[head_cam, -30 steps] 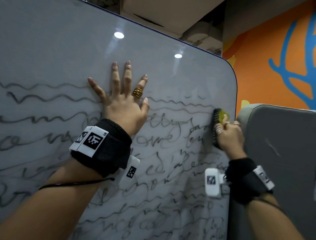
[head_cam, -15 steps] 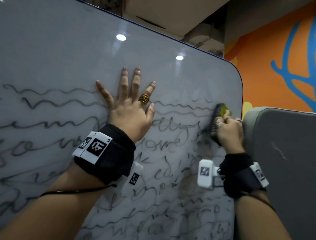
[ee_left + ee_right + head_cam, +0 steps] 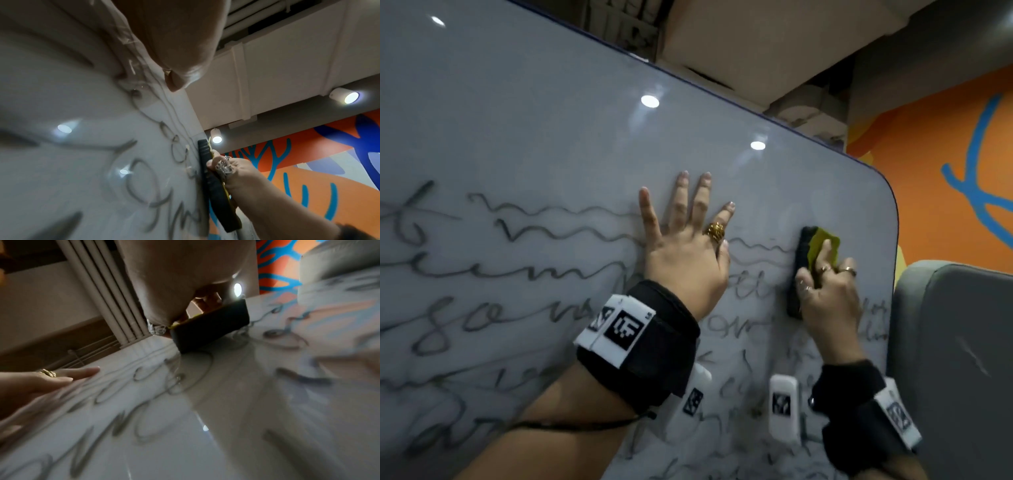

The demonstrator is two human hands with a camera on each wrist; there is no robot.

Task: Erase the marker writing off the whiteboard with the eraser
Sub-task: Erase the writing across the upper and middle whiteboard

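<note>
Head view: right hand [image 3: 825,294] fingers [image 3: 824,251] grip the black-felt, yellow-backed eraser [image 3: 802,270], pressed flat on the glossy white whiteboard [image 3: 534,120] near its rounded right edge. Left hand [image 3: 685,253] lies flat, fingers spread, left of the eraser. Grey marker writing [image 3: 482,318] runs left of and below both hands.

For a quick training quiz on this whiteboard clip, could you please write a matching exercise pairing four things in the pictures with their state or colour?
Things:
1. left hand
2. right hand
3. eraser
4. wall

States:
A. orange with blue shapes
B. dark pad with yellow back, against the whiteboard
C. flat on the board, fingers spread
D. gripping the eraser

Pairs: 1-C, 2-D, 3-B, 4-A
</note>
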